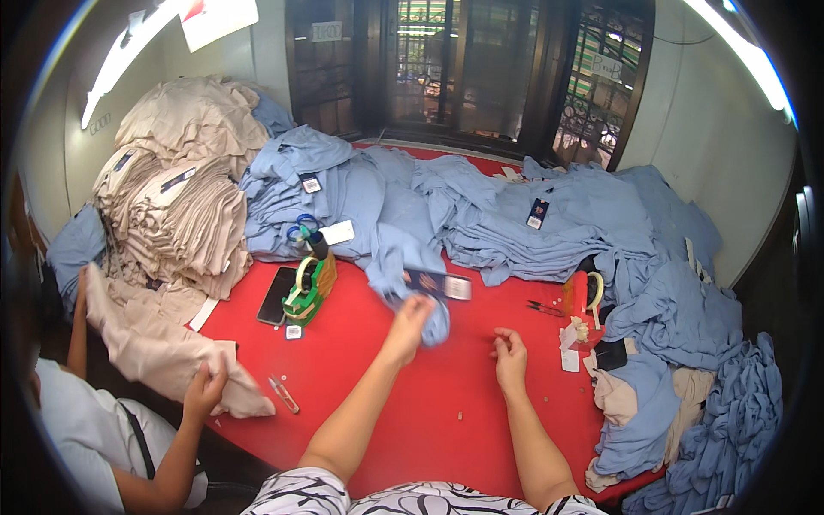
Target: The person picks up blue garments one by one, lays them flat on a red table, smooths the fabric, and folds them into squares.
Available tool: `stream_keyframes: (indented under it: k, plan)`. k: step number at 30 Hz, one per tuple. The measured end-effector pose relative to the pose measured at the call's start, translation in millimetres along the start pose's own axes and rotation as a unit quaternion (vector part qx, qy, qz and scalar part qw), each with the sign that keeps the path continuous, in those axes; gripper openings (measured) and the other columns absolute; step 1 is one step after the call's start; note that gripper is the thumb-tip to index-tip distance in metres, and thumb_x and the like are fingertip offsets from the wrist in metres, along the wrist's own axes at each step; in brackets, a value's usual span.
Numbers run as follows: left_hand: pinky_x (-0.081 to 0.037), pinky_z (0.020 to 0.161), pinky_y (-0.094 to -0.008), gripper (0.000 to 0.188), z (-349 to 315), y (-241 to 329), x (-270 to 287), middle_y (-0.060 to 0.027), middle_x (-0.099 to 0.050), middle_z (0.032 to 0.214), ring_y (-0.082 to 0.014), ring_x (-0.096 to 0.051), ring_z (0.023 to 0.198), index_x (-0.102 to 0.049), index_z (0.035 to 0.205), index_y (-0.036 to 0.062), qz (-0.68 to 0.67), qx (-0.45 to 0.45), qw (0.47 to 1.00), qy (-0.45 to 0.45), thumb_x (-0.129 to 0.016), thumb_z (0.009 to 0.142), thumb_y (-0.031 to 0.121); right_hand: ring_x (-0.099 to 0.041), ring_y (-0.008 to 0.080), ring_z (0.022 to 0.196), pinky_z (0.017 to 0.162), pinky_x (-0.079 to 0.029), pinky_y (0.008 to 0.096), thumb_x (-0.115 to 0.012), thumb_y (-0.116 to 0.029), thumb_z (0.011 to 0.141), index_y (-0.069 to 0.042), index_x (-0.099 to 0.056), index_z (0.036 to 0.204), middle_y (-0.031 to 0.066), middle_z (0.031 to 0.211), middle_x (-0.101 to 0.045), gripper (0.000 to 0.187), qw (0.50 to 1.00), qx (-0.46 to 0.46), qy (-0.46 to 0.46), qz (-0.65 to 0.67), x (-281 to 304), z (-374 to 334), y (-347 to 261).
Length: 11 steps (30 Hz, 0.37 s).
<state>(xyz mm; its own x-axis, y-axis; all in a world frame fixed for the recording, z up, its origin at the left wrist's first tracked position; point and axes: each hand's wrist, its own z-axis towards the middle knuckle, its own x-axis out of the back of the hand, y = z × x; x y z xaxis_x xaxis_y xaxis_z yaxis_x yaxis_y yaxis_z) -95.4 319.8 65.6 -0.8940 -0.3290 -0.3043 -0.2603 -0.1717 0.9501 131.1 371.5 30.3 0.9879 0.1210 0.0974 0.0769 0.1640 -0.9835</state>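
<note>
My left hand (410,324) is closed on a light blue garment (402,253), whose loose end hangs beside the fingers over the red table (378,429). A navy and white hang tag (442,284) shows just above that hand, slightly blurred; whether the fingers also pinch it I cannot tell. To the right, my right hand (509,354) hovers over the table with its fingers loosely bent and apart, nothing in them. The nearest things on its far right are small dark thread snips (544,308) and a red tape dispenser (590,305).
Blue garments (532,232) lie piled along the back and right; beige ones (189,206) are stacked left. A green tape dispenser (302,300), a phone (275,296), scissors (304,230) and snips (283,393) lie left. A co-worker's hand (204,390) holds a beige garment (159,343).
</note>
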Motion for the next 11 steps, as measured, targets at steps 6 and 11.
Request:
stream_keyframes:
  k: [6, 11]
  plan:
    - [-0.028, 0.116, -0.0353, 0.069, -143.2, 39.9, 1.2, -0.0188, -0.044, 0.150, -0.0254, -0.039, 0.140, -0.031, 0.153, 0.0019, 0.283, 0.048, 0.855, -0.432, -0.060, 0.098, 0.031, -0.047, 0.0321, 0.126, 0.105, -0.040, 0.0420, -0.055, 0.004, 0.084, -0.010, -0.070, 0.115, 0.0108, 0.132, -0.060, 0.037, 0.909, 0.289, -0.204, -0.223, -36.3, -26.8, -87.9]
    - [-0.030, 0.115, -0.0337, 0.054, -203.5, 42.9, 11.9, -0.0159, -0.046, 0.149, -0.0252, -0.042, 0.138, -0.039, 0.151, 0.0108, 0.234, 0.121, 0.874, -0.408, -0.052, 0.102, 0.029, -0.044, 0.0326, 0.134, 0.115, -0.031, 0.0453, -0.056, -0.006, 0.082, -0.022, -0.066, 0.128, 0.0097, 0.145, -0.051, 0.050, 0.734, 0.171, -0.560, -0.344, -39.9, -83.6, -75.2]
